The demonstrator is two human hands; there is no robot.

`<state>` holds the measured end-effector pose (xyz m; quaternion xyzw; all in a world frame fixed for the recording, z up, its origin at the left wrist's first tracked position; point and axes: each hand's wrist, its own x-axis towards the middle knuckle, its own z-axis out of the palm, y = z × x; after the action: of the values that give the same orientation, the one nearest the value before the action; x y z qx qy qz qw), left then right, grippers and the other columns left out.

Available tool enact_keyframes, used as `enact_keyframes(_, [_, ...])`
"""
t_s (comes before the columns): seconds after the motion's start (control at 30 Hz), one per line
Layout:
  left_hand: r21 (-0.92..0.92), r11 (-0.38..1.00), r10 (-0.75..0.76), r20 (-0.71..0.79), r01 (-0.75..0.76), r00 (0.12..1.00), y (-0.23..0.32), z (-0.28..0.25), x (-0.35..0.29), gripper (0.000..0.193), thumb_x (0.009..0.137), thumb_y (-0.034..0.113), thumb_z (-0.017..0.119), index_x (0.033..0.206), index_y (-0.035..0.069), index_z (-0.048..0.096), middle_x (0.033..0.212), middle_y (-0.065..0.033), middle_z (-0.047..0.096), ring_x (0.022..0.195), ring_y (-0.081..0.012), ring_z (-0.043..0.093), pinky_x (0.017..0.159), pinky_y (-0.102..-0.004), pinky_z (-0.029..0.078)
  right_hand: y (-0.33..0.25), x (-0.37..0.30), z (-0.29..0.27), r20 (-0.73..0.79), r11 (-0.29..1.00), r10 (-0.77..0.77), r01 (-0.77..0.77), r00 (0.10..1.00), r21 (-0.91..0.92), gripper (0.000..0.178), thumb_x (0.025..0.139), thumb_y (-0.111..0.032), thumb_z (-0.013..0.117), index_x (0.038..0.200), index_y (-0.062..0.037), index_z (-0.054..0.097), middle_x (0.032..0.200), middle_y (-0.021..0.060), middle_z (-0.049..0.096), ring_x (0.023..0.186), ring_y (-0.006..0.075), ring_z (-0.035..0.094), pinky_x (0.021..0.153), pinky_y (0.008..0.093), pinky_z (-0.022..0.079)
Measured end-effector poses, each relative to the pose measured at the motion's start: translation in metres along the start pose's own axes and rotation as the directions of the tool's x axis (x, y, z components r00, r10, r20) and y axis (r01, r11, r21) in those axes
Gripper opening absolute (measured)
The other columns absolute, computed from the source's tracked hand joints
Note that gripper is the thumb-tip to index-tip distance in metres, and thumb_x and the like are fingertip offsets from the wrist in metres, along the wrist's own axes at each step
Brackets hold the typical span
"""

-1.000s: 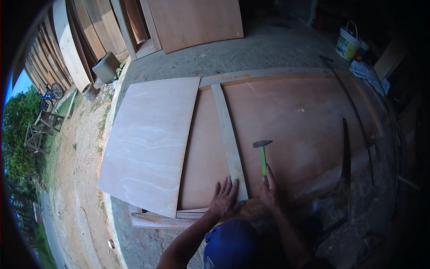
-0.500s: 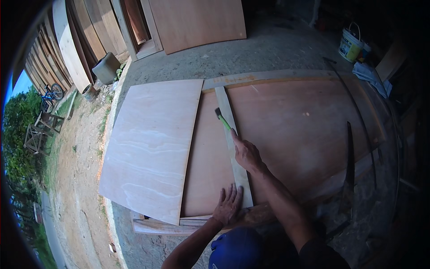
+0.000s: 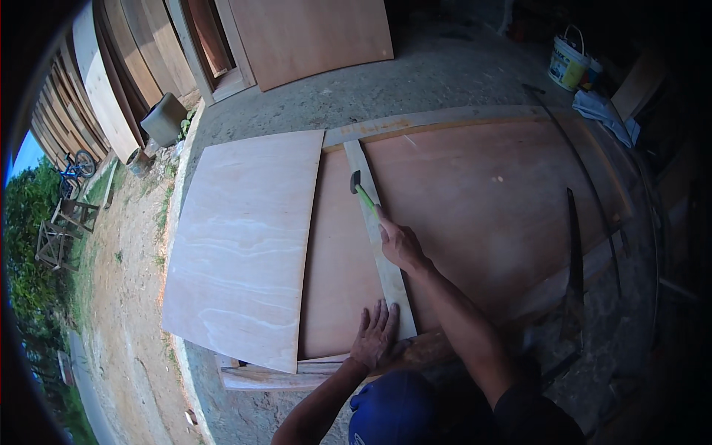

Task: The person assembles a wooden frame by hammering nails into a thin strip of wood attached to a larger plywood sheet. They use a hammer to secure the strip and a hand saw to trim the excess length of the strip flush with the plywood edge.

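From my remote seat I see a rough grey concrete floor (image 3: 326, 95), dark toward the right; daylight brightens the dirt strip (image 3: 130, 297) at left, where tall boards (image 3: 152, 44) stand (a blue bicycle (image 3: 77, 164) nearby).

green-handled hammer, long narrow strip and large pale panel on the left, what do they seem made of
Green-handled hammer: dark head probably steel; bright handle painted wood or plastic, unclear which.
Long, narrow, pale strip: likely bare wood, matt, with uneven colouring.
Large pale panel: probably unfinished plywood; wavy grain, thin edge.
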<state>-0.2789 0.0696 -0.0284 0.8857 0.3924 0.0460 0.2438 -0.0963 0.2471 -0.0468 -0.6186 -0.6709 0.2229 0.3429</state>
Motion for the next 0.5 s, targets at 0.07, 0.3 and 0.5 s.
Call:
enact_keyframes(0.07, [-0.02,1.0,-0.013,0.02,0.013,1.0,-0.003,-0.002,0.0,0.095,0.093,0.053,0.054,0.153,-0.01,0.017,0.155,-0.0376,0.025,0.15,-0.0497,0.017,0.119,-0.0635,0.011,-0.007,-0.038,0.005,0.073,0.879,0.286,-0.292,0.955,0.377,0.057,0.105,-0.022,0.047,0.159,-0.0178,0.027,0.075,0.0072,0.056,0.052,0.0176,0.052,0.051,0.0361,0.049])
enact_keyframes(0.3, [0.062,0.99,-0.127,0.068,0.123,0.99,0.019,0.005,0.003,0.113,0.083,0.062,0.064,0.157,-0.006,0.011,0.161,-0.0301,0.023,0.153,-0.044,0.013,0.123,-0.0538,0.006,0.043,-0.142,-0.016,0.398,-0.203,0.556,-0.346,0.73,0.916,0.056,0.098,-0.067,0.045,0.081,-0.0143,0.054,0.056,-0.0031,0.042,0.039,0.0128,0.039,0.037,0.0323,0.035])
enact_keyframes(0.5, [0.263,0.946,-0.202,0.031,0.187,0.979,-0.028,0.028,-0.003,0.095,0.096,0.065,0.044,0.161,0.004,0.009,0.165,-0.0256,0.014,0.152,-0.0442,0.013,0.123,-0.0537,0.014,-0.005,-0.232,-0.055,-0.276,0.895,0.445,-0.416,0.852,0.158,0.054,0.087,-0.011,0.066,0.139,-0.0057,0.052,0.126,0.0199,0.057,0.113,0.0346,0.059,0.095,0.0404,0.052])
